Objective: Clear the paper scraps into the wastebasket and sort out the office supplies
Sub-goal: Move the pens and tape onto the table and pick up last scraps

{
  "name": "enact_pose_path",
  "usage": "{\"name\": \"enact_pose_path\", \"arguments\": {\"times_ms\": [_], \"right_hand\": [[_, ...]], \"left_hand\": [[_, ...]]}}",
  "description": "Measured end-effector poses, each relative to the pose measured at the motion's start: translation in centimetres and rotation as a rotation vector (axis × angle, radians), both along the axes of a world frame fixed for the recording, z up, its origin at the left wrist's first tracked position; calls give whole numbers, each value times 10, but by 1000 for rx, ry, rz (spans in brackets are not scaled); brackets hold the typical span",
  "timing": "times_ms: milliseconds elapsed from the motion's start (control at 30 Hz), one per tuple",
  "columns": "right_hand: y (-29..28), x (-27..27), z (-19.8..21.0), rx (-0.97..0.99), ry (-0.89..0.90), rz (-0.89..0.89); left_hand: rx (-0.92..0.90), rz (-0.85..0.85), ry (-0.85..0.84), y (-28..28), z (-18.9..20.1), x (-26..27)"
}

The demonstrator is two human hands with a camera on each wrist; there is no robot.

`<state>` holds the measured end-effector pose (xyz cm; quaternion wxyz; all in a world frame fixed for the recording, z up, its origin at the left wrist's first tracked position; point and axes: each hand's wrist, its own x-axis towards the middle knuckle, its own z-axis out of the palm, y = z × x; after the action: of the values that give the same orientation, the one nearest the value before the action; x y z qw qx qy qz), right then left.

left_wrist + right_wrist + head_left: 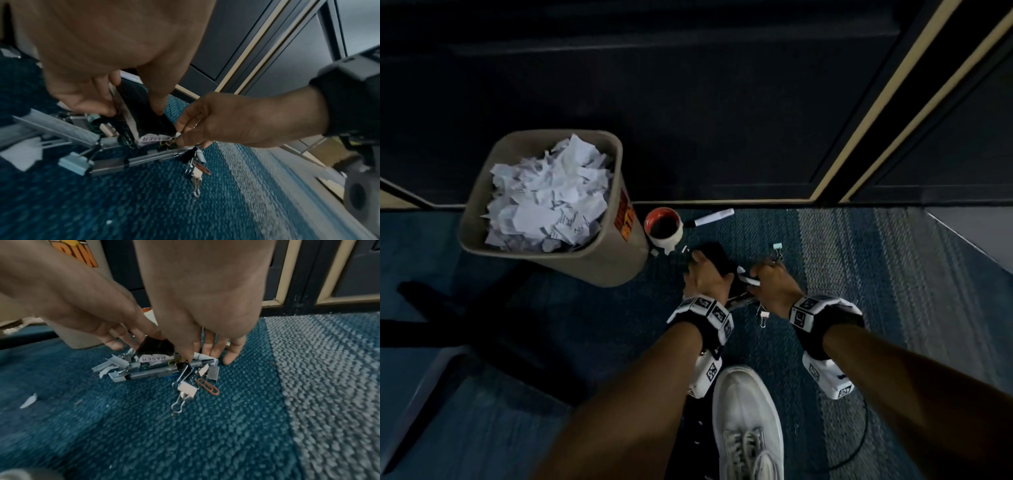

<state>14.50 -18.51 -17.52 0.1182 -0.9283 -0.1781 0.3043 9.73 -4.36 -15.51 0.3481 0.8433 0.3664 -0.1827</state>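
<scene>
From the head view, the wastebasket point(599, 246) stands on the carpet point(859, 274), full of paper scraps point(551, 198), a cup point(664, 226) just beside it. In the left wrist view, the left hand point(98, 68) grips a black eraser point(144, 104). In the right wrist view, the right hand point(205, 305) pinches a black binder clip point(184, 369) among staple strips point(144, 374)
</scene>
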Motion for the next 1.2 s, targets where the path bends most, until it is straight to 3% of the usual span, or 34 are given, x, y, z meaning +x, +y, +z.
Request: {"name": "enact_pose_path", "arguments": {"times_ms": [233,500,833,1033,1200], "right_hand": [[-8,-5,8,-79,-23,27],[-15,-15,16,-10,44,40],[-31,-23,40,-61,-68,121],[-52,-13,98,-116,-68,103],[-60,-16,180,100,-16,-70]], "left_hand": [[-165,199,71,13,8,21],[-83,17,77,-7,0,29],[-370,-5,68,-17,25,17],[-401,-103,17,-1,88,7],[-433,-130,-230,28,191,-24]]}}
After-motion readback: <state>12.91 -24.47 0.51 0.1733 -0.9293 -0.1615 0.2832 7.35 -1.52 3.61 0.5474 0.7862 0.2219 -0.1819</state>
